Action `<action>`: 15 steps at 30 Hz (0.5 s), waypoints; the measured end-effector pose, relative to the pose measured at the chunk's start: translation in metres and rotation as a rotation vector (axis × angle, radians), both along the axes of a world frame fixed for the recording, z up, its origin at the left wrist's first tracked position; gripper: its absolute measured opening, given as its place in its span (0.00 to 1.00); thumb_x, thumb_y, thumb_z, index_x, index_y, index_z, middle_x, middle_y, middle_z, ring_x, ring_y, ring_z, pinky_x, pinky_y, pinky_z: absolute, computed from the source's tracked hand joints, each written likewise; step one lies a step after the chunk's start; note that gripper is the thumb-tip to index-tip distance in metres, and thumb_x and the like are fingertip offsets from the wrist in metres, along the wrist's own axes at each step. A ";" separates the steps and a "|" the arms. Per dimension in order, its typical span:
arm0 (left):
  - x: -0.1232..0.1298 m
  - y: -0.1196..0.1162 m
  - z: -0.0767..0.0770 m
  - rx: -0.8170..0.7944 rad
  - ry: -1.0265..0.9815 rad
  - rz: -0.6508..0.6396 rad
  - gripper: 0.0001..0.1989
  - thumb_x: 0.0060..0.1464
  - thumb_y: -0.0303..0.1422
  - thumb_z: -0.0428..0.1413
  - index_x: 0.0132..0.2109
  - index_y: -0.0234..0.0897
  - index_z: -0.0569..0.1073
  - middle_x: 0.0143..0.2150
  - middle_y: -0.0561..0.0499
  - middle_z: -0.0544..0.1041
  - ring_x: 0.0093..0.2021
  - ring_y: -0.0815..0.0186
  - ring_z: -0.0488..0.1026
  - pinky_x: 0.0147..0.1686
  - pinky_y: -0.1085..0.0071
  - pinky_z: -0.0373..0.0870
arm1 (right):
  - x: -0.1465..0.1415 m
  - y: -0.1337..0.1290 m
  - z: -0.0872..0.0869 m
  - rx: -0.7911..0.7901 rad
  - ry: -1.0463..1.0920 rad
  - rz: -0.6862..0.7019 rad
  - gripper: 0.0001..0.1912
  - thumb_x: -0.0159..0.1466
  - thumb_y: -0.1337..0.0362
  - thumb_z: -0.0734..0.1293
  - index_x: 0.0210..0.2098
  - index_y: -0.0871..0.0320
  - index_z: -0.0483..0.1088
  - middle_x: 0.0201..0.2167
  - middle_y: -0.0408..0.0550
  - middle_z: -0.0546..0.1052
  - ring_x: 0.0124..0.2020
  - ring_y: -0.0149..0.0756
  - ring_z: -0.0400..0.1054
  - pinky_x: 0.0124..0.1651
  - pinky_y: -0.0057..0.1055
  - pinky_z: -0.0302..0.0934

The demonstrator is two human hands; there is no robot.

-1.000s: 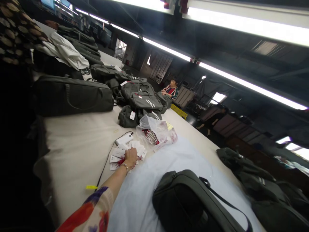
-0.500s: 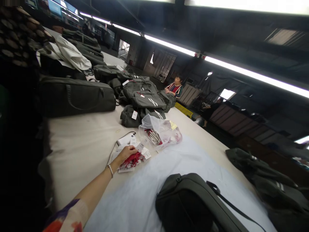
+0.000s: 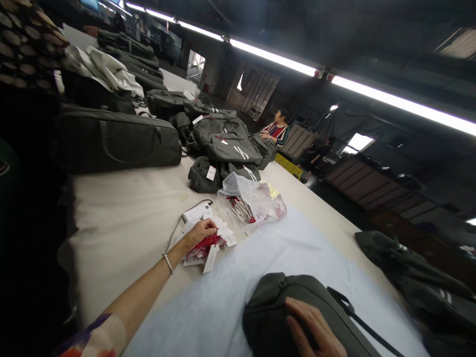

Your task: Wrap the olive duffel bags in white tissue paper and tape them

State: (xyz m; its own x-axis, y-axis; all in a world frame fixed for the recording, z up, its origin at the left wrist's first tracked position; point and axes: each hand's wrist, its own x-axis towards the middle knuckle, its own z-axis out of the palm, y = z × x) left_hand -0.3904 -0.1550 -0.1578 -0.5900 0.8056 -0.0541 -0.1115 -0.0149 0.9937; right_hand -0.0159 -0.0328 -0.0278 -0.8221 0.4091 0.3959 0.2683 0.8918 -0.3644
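Observation:
My left hand (image 3: 201,233) is closed in a pinch over a pile of white tags with red strings (image 3: 203,248); a white tag (image 3: 211,259) hangs below its fingers by a red string. At the lower right my right hand (image 3: 314,329) rests on a dark grey-green bag (image 3: 297,287), its fingers apart and partly cut off by the frame. The bag lies on a pale blue sheet (image 3: 186,307). Just beyond the tag pile is a clear plastic bag (image 3: 266,201) with more tags inside. A white device (image 3: 196,212) with a cable touches the pile.
Dark bags (image 3: 230,144) with white stripes are heaped beyond the plastic bag. A long dark bag (image 3: 141,141) stands at the left. More bags (image 3: 420,282) lie at the right edge. A person in a striped top (image 3: 278,133) is beyond the table.
My right hand has come into view on the bag. My left hand has risen slightly, and a white tag now hangs from it by its red string.

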 end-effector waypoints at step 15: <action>0.049 0.001 0.003 0.082 0.241 -0.127 0.07 0.49 0.30 0.53 0.38 0.38 0.65 0.34 0.53 0.74 0.36 0.66 0.72 0.36 0.72 0.68 | -0.225 -0.032 -0.056 -0.140 -0.505 0.019 0.32 0.56 0.72 0.64 0.60 0.54 0.62 0.47 0.49 0.79 0.50 0.43 0.72 0.62 0.45 0.53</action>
